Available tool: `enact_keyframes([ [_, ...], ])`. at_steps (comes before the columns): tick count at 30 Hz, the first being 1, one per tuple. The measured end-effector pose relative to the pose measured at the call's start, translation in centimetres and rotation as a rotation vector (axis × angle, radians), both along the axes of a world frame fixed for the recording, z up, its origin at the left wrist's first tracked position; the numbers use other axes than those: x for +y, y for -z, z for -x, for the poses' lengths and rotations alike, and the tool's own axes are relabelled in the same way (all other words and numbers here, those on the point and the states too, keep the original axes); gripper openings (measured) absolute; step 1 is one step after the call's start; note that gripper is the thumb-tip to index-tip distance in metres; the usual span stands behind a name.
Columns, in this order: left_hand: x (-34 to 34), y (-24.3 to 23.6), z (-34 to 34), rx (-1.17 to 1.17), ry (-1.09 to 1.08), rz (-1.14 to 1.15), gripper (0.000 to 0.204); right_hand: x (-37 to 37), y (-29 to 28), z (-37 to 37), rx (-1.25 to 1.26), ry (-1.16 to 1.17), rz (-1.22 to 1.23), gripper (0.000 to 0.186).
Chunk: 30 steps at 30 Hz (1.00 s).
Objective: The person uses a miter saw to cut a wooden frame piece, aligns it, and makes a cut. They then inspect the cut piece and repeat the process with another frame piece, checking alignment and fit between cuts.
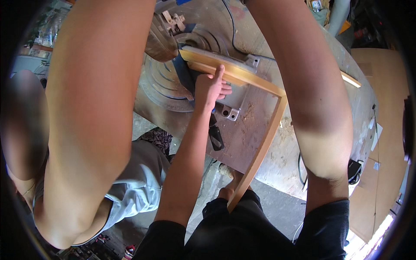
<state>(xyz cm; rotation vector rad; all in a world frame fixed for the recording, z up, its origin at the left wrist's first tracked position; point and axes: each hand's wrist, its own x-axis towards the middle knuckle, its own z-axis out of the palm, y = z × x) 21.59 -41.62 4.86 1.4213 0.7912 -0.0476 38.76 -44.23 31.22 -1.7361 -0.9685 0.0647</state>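
My left hand (211,90) reaches up to a mitre saw and holds an L-shaped wooden frame (263,149) there. Its thumb lies up against the wood, while the other fingers bend beside it, below the strip. One leg of the frame runs along the saw's metal fence (242,63); the other slants down toward my legs. A shorter wooden strip (203,67) lies along the near side of the first leg, its outline partly covered by my thumb. My right arm stretches up past the top edge, so the hand is out of sight.
A co-worker in a grey shirt (141,173) stands at left, one large arm (95,99) reaching up beyond the frame. The saw's rounded guard (162,43) sits above its round table (162,89). Sawdust and a black cable (234,34) lie on the worktable. Brown board (377,130) stands right.
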Motion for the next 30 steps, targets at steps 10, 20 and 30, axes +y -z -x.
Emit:
enact_keyframes([
  [10,-0.1,0.1,-0.5,0.049,-0.019,0.076,0.072,3.6,-4.2,-4.4,0.061,-0.235,0.063,0.033],
  [20,0.0,-0.4,-0.3,0.039,-0.036,0.046,0.075,2.7,-3.5,-3.0,0.172,-0.119,0.058,0.029],
  [30,-0.7,-0.5,-0.7,0.051,-0.076,0.038,0.065,-5.0,3.5,4.8,0.082,-0.023,-0.117,0.029],
])
